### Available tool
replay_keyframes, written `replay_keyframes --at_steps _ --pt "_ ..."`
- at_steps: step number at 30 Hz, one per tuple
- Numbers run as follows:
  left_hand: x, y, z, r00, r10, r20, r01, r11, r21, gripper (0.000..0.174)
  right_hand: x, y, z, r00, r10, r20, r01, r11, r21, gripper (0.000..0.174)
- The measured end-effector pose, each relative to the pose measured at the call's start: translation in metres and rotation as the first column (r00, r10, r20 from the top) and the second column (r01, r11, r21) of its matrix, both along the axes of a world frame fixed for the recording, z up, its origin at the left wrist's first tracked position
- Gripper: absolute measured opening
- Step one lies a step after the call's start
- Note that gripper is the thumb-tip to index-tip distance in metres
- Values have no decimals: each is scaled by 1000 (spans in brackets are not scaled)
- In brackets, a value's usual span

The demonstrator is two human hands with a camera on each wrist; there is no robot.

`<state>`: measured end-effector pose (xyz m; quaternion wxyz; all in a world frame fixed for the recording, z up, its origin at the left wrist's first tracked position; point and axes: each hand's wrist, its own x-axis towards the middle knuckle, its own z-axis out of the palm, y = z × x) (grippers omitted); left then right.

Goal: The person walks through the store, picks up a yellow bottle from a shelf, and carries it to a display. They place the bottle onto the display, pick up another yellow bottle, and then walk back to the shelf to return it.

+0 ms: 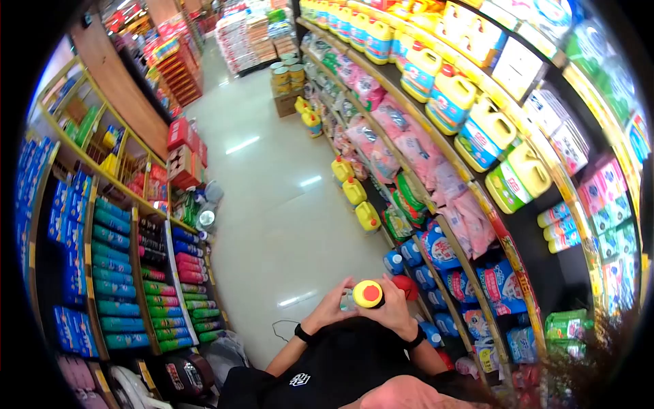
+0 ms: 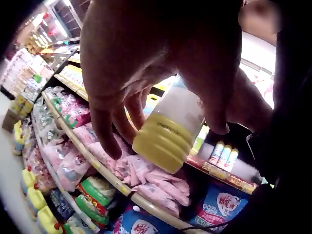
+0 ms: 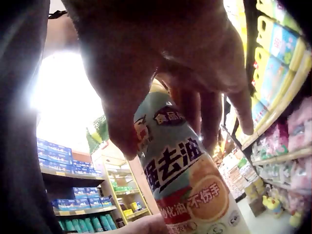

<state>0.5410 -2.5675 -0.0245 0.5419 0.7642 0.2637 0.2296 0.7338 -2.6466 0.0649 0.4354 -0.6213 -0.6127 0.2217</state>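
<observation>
Both hands hold one bottle in front of my chest. In the head view its yellow cap with a red centre [image 1: 368,294] faces up between my left hand [image 1: 334,305] and my right hand [image 1: 396,310]. In the left wrist view my left hand [image 2: 146,73] curls its fingers and thumb round the pale yellow, ribbed lower part of the bottle [image 2: 168,134]. From the right wrist view, my right hand [image 3: 161,63] grips the bottle's top, above a label [image 3: 183,178] with Chinese writing and an orange picture.
I stand in a shop aisle with a glossy pale floor [image 1: 272,204]. To my right, shelves [image 1: 436,163] hold yellow jugs, pink refill bags and blue bags. Blue and green packs fill the shelves on my left [image 1: 122,273]. Yellow jugs [image 1: 354,191] stand on the floor.
</observation>
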Motion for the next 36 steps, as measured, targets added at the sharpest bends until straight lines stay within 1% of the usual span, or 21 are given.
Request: replay_keyframes --at_steps 2,5,6,8,9,10,13,14,17,18,21,22,24,25,26,27,30,32,33,35,36 --pt "-6 5 -8 993 104 52 -100 992 -81 93 -11 17 0 999 39 -7 -39 999 9 59" --pt "-14 11 -30 969 224 105 -214 972 -101 93 -21 43 -14 998 70 -5 -69 996 50 60" --pt "-14 16 -33 956 271 110 -262 961 -86 87 -25 51 -19 997 72 -7 -71 995 64 61" --pt "-13 29 -51 932 329 150 -310 941 -136 81 -28 70 -22 997 70 -45 -68 997 37 62" --pt "-13 38 -51 919 360 163 -335 928 -162 78 -30 80 -23 995 70 -70 -68 997 21 63" --pt "-14 47 -51 898 392 197 -351 912 -214 70 -30 93 -29 993 84 -87 -84 996 7 65" --pt "-22 84 -60 879 444 173 -397 884 -248 68 -34 136 -36 990 63 -130 -63 998 -2 64" --pt "-25 98 -66 875 469 115 -433 868 -245 68 -30 155 -52 989 137 -64 -133 990 56 73" --pt "-34 151 -64 885 446 133 -395 871 -293 68 -30 209 -57 944 243 -225 -235 970 65 73" --pt "-37 170 -63 884 454 114 -405 864 -298 68 -30 228 -60 927 294 -231 -284 956 78 79" --pt "-46 224 -57 895 444 38 -416 863 -286 67 -26 280 -61 898 382 -219 -375 924 75 76" --pt "-47 241 -54 903 425 60 -396 879 -265 66 -27 294 -64 884 390 -258 -386 920 67 75" --pt "-48 274 -44 901 430 62 -410 889 -202 65 -26 331 -72 851 414 -323 -417 907 66 72" --pt "-47 289 -40 901 429 66 -414 894 -173 65 -25 348 -74 845 431 -316 -434 898 66 71" --pt "-46 302 -35 887 457 62 -437 876 -204 65 -25 364 -76 841 446 -307 -448 891 67 70" --pt "-45 316 -34 888 458 42 -446 880 -163 65 -26 381 -72 838 456 -299 -458 886 69 69" --pt "-48 350 -34 884 467 -15 -467 882 -58 66 -29 426 -65 778 504 -375 -501 858 113 70" --pt "-47 369 -26 877 478 -42 -479 878 -12 65 -30 445 -79 787 493 -371 -510 858 59 70" --pt "-48 376 -25 883 468 -35 -469 883 -31 65 -30 453 -80 793 486 -368 -513 858 26 70" --pt "-49 392 -25 894 448 -14 -448 892 -68 63 -30 468 -83 826 491 -276 -492 868 71 73" --pt "-49 400 -27 900 434 -37 -436 897 -80 63 -31 479 -81 839 494 -227 -485 869 99 74"
